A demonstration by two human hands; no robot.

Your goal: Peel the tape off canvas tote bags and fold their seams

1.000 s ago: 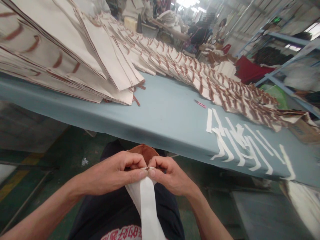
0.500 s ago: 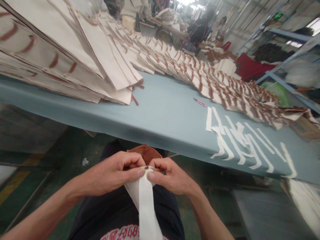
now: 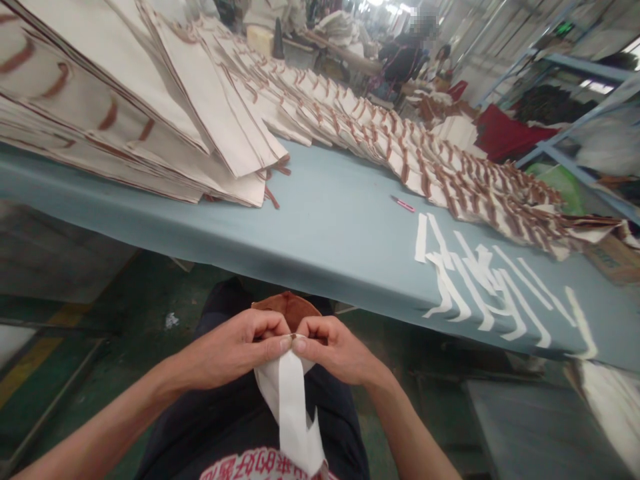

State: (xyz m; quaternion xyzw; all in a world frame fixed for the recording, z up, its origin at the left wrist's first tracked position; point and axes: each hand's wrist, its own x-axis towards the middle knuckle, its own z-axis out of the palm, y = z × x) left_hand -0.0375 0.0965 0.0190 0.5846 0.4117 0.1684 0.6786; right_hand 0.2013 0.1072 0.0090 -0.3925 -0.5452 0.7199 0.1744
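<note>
In front of my lap, my left hand [image 3: 249,349] and my right hand [image 3: 336,348] meet, thumbs nearly touching. Both pinch the upper edge of a white cloth strip [image 3: 292,403], which hangs down over my dark shirt. Its lower part is folded, with a pointed corner sticking out to the right. More pale cloth shows behind the strip on the left. A brown piece of material [image 3: 287,306] rises just beyond my fingers; whether it is joined to the strip is hidden by my hands.
A blue-green table [image 3: 320,220] crosses ahead. It bears a stack of cream fabric pieces [image 3: 165,133] with brown trim, a long overlapping row of similar pieces [image 3: 385,133], a pink-handled cutter [image 3: 406,205] and several loose white strips [image 3: 457,293]. A person [image 3: 400,63] is in the background.
My thumbs have come closer together on the cloth edge. The strip's lower end has swung up and right, so a folded corner now shows. The view has shifted slightly.
</note>
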